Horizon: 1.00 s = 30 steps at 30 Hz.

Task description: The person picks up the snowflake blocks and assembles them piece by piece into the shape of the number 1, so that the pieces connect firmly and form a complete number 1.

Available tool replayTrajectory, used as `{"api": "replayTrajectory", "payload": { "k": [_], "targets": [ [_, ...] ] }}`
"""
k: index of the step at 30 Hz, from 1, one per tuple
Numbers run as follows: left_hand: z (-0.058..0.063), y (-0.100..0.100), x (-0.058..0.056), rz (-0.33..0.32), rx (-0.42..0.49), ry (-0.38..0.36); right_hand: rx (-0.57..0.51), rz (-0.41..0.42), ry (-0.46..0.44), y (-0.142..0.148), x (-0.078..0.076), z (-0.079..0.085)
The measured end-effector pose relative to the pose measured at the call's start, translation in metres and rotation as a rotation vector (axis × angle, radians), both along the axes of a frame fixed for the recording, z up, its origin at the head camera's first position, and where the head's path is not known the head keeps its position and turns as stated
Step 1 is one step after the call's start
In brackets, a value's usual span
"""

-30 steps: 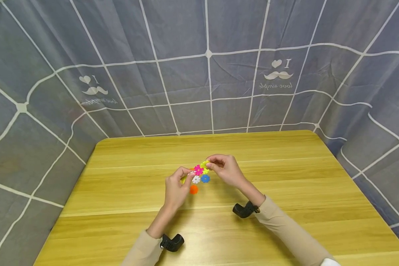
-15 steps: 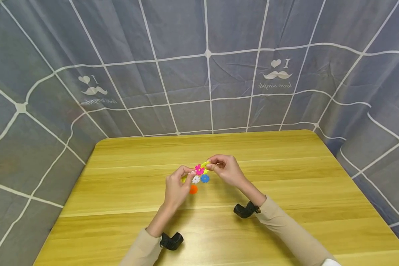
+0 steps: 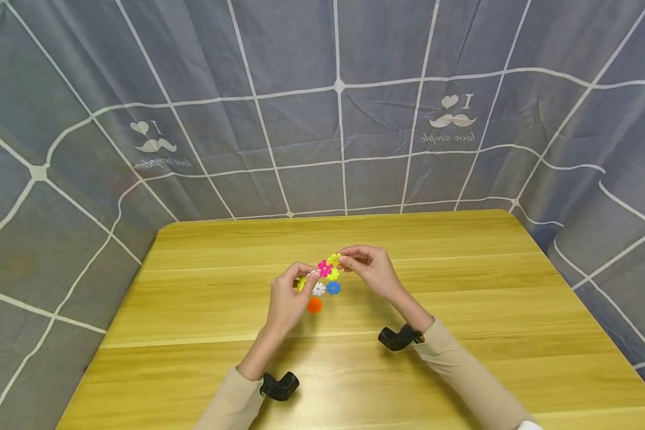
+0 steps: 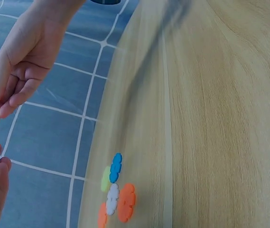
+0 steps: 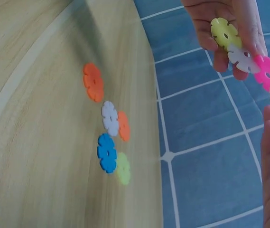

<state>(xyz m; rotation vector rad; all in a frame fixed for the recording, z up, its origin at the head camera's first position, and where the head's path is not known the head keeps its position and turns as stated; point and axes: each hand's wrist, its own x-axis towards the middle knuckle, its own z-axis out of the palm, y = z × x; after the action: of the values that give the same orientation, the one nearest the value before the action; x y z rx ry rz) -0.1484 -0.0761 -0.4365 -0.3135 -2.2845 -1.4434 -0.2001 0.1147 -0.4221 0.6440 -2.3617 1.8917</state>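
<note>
Between both hands is a short chain of flower-shaped interlocking discs. It runs from a yellow disc (image 5: 222,31) through a white disc (image 5: 243,60) and a pink disc (image 3: 325,268) to a second yellow disc (image 3: 334,260). My left hand (image 3: 287,301) pinches the chain around the white disc, with the first yellow disc lying against its fingers. On the other side, my right hand (image 3: 373,272) pinches the end yellow disc by its edge between thumb and fingers. The chain is held above the table, and fingers partly hide the white disc in the head view.
Loose discs lie on the wooden table (image 3: 204,322) below the hands: a white one (image 3: 318,289), a blue one (image 3: 334,288), a yellow-green one (image 5: 123,168) and two orange ones, the nearer orange disc (image 3: 314,305) apart from the rest. A grey gridded curtain (image 3: 301,137) surrounds the table.
Both hands have risen slightly with the chain over the last half second. The pink and end yellow discs now show more of their faces. The loose discs stay put.
</note>
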Motion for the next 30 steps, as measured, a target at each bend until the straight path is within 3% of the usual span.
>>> {"api": "replayTrajectory", "payload": {
  "k": [7, 16, 30],
  "targets": [
    [0.002, -0.001, 0.0, -0.003, -0.009, -0.011, 0.023, -0.012, 0.023, 0.001, -0.001, 0.0],
    [0.003, -0.001, -0.001, -0.026, -0.012, -0.094, 0.017, -0.031, 0.01, -0.003, -0.002, -0.004],
    [0.004, -0.003, -0.003, -0.016, 0.03, -0.144, 0.03, -0.001, 0.014, -0.012, 0.002, -0.008]
  ]
}}
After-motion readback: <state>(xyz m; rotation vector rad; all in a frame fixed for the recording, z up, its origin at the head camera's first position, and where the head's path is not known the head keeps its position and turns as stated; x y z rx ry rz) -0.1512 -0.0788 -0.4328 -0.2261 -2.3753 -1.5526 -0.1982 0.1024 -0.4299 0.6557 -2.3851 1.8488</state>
